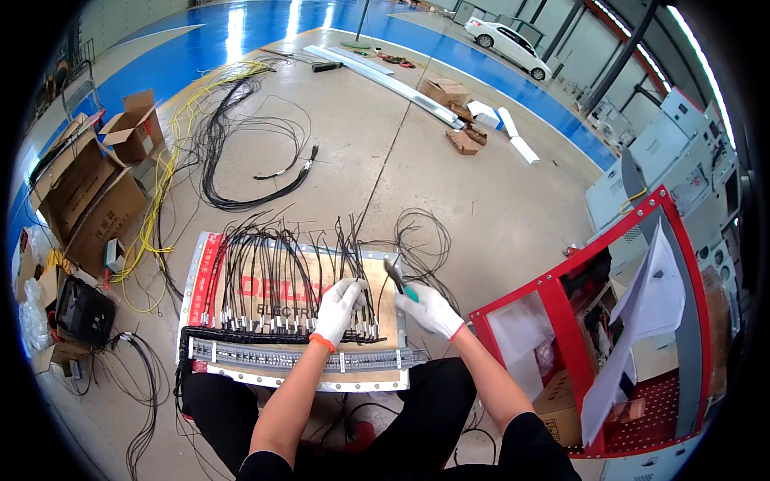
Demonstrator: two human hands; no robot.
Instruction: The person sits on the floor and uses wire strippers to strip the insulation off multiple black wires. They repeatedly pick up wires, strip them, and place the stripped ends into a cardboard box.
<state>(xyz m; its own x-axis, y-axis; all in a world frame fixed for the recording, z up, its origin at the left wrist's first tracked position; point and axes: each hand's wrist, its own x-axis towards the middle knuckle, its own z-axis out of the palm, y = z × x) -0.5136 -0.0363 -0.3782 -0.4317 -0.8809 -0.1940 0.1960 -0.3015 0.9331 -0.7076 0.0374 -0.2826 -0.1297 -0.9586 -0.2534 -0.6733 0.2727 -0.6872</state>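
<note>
I sit on the floor (481, 200) with the panel (210, 280) flat in front of my knees. My left hand (337, 309), in a white glove, rests on the panel's right half, fingers closed around a few of the black wires (265, 272) that fan across the panel. The wires run from the panel's far edge toward me, and their sleeved ends line up in a row just above the terminal strip (297, 357) along the panel's near edge. My left fingertips pinch wires near that row.

My right hand (429, 309), also gloved, sits at the panel's right edge, just beside my left hand. It is wrapped around the green handles of the pliers (399, 280), whose dark nose points up and away from me over the panel's right corner. I cannot tell whether the nose grips a wire.

Beyond the panel's far edge, a black cable bundle (241, 160) loops across the floor, with yellow wires (164, 176) trailing to its left. Left of the panel stand open cardboard boxes (88, 184). Right of the panel is a red-framed cabinet (609, 321) with white paper sheets (642, 321) leaning on it.
</note>
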